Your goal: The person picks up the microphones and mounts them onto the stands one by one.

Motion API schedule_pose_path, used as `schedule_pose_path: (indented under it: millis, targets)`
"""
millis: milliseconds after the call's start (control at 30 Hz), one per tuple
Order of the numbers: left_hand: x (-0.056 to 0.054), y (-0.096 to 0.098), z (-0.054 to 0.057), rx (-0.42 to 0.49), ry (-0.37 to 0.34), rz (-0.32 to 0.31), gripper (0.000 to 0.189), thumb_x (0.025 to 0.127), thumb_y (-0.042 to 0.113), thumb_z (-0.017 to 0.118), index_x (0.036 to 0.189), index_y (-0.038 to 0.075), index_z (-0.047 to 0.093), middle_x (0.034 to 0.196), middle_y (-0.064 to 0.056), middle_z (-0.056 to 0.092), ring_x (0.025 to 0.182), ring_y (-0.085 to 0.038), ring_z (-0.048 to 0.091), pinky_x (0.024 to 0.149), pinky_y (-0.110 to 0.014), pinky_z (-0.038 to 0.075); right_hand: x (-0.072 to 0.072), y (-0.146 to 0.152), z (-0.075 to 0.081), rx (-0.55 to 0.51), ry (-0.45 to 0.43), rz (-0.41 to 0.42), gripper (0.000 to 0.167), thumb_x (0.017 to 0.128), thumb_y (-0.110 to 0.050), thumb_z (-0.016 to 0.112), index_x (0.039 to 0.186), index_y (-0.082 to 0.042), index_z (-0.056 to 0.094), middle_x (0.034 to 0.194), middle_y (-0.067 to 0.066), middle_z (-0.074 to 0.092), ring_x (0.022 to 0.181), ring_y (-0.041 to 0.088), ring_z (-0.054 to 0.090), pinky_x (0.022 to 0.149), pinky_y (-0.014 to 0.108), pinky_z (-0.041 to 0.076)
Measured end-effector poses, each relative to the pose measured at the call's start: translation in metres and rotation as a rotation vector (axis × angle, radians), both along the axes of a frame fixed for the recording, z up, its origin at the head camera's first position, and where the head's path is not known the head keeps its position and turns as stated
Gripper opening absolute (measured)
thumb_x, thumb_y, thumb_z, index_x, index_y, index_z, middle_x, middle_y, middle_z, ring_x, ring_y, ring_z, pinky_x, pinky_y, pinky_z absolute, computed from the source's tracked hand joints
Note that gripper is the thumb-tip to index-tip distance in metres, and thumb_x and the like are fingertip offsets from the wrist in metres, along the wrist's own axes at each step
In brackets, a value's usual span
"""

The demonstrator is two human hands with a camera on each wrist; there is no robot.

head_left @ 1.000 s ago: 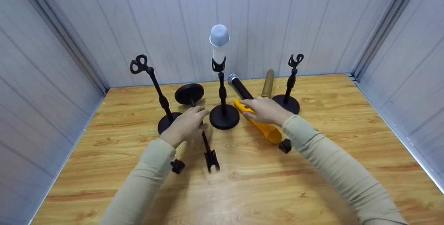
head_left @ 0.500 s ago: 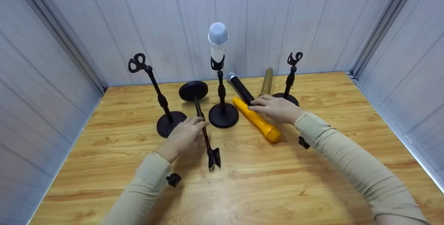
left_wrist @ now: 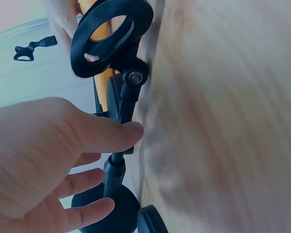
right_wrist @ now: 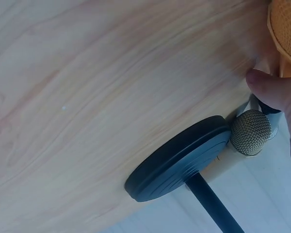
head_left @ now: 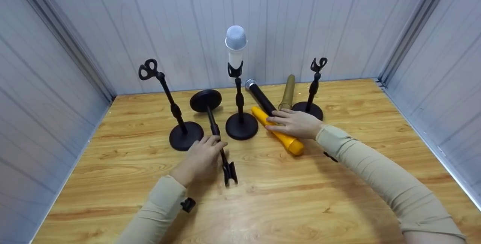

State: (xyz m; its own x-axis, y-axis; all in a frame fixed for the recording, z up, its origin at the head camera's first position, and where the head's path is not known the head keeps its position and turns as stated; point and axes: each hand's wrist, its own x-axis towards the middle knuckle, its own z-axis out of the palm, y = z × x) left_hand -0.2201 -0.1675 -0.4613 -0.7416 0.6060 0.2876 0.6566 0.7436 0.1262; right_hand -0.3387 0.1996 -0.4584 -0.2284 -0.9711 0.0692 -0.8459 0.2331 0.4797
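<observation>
A black desk microphone stand (head_left: pixel 213 122) lies on its side, its round base at the back and its clip towards the front. My left hand (head_left: pixel 199 157) is over its pole; in the left wrist view the thumb (left_wrist: pixel 114 136) crosses the pole, with the other fingers loosely spread beside it. My right hand (head_left: pixel 297 123) lies with extended fingers over a yellow microphone (head_left: pixel 287 140) and the lower end of a black microphone (head_left: pixel 262 96). Contact under the palm is hidden. Just behind that hand is a gold microphone (head_left: pixel 288 91), its mesh head towards me.
A white microphone (head_left: pixel 236 41) stands in the clip of the middle stand (head_left: pixel 241 125). Upright stands with unfilled clips are at left (head_left: pixel 186 137) and right (head_left: pixel 310 110). Panelled walls (head_left: pixel 188 18) enclose the wooden table (head_left: pixel 270 206) at the back and sides.
The lying stand has rocked slightly, its base shifting right and then back left. The yellow microphone has rolled a little. My right hand has moved slightly right, my left slightly towards me.
</observation>
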Motion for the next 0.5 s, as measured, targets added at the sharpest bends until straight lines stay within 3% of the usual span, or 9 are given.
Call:
schedule_pose_path:
  millis: [267, 500]
  targets:
    - [0.0051, -0.0018, -0.0053, 0.017, -0.014, -0.035, 0.036, 0.096, 0.004, 0.062, 0.132, 0.004, 0.063, 0.133, -0.027, 0.058, 0.123, -0.046, 0.054, 0.088, -0.064, 0.051, -0.0009, -0.0036, -0.003, -0.007, 0.043, 0.071, 0.06, 0.085, 0.004, 0.075, 0.14, -0.013, 0.06, 0.144, 0.016, 0.056, 0.13, 0.038, 0.054, 0.104, 0.046, 0.048]
    - [0.0034, -0.0051, -0.0046, 0.011, 0.003, -0.063, 0.034, 0.092, -0.001, 0.065, 0.126, 0.002, 0.065, 0.127, -0.027, 0.06, 0.113, -0.048, 0.06, 0.081, -0.061, 0.055, 0.0006, -0.0066, 0.0004, 0.02, 0.041, 0.063, 0.061, 0.084, 0.003, 0.078, 0.139, -0.016, 0.061, 0.145, 0.014, 0.055, 0.131, 0.037, 0.054, 0.105, 0.046, 0.048]
